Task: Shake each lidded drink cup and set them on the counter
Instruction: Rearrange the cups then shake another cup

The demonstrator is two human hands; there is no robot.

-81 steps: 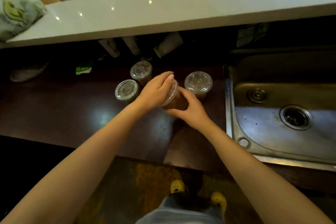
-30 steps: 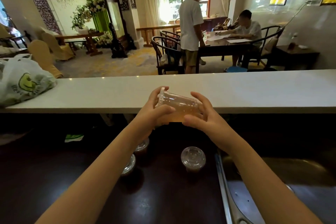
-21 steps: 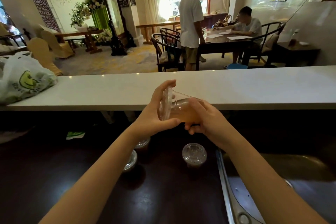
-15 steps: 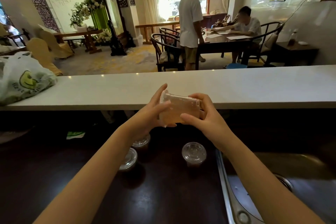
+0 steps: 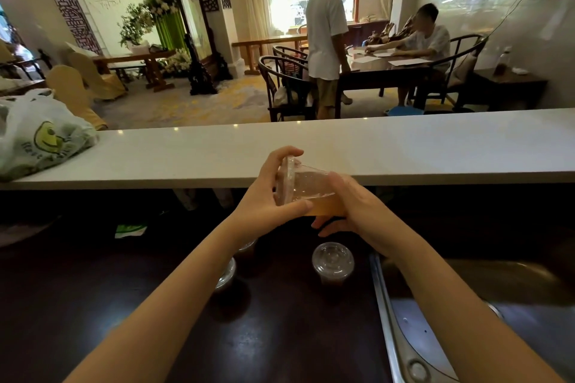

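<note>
Both hands' grips pinched the lidded cup (image 5: 306, 191) sideways above the dark bench (image 5: 280, 336): left hand (image 5: 267, 196) at the lid, right hand (image 5: 351, 205) at the base.

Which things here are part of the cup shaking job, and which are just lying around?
Part of the job:
- held cup, tipped sideways between left hand and right hand
- lidded cup on the dark worktop
- two more cups, partly hidden by the left arm
- white counter

Just lying about:
- plastic bag
- sink
</note>
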